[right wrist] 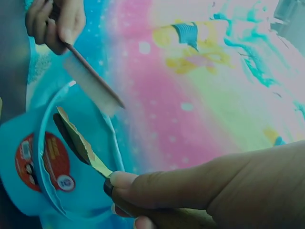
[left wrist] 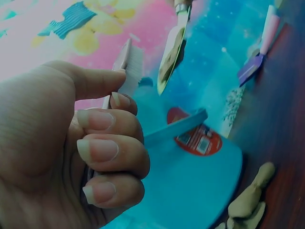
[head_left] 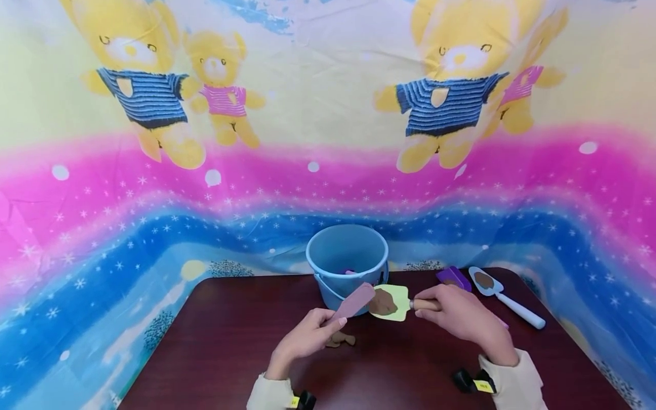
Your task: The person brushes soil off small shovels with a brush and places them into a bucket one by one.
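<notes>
My left hand (head_left: 305,335) grips a pink brush (head_left: 355,300) by its handle; its white bristles (right wrist: 93,88) show in the right wrist view. My right hand (head_left: 463,316) holds a yellow-green spatula (head_left: 401,310) by its wooden handle (head_left: 426,304). A brown clay-like patch (head_left: 384,303) lies on the spatula's blade. In the head view the brush tip appears beside that patch; the right wrist view shows a gap between them. Both tools are at the near side of a blue bucket (head_left: 326,293). Its inside is partly hidden, with something small and purple-pink showing low down.
Brown clay-like pieces (head_left: 342,340) lie on the dark table (head_left: 230,336) in front of the bucket. At the right are a purple spatula (head_left: 458,277), partly behind my right hand, and a white-handled trowel (head_left: 520,310) with brown on its blade. A bear-patterned cloth (head_left: 307,114) surrounds the table.
</notes>
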Available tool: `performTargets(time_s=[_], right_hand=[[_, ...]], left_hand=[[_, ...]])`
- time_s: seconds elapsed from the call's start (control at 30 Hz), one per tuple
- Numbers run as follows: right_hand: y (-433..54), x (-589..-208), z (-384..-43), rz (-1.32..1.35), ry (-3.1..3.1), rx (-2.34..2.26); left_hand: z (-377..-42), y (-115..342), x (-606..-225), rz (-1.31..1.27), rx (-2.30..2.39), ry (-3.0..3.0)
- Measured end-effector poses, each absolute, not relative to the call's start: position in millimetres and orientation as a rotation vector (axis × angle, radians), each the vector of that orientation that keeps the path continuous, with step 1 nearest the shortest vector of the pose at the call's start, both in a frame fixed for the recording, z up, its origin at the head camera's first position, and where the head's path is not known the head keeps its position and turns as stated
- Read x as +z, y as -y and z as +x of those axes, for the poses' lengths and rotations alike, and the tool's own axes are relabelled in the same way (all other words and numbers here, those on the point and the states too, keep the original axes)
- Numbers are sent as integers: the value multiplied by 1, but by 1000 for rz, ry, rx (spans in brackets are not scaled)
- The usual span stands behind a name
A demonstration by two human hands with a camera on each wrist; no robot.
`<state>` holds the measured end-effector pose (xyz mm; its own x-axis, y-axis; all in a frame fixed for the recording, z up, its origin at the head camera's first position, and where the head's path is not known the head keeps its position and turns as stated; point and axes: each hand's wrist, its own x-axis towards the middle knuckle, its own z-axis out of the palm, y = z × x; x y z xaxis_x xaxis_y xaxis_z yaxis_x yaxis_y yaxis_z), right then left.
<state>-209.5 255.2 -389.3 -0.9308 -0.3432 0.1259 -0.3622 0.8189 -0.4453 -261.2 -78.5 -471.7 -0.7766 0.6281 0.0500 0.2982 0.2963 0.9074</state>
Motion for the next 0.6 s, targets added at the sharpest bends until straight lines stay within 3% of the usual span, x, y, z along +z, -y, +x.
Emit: performTargets(time_s=[0.6], right_hand=[[-236,-395,-209,613,2939,691]], left_hand=[[-249,41,-482,951,1319,-2359]])
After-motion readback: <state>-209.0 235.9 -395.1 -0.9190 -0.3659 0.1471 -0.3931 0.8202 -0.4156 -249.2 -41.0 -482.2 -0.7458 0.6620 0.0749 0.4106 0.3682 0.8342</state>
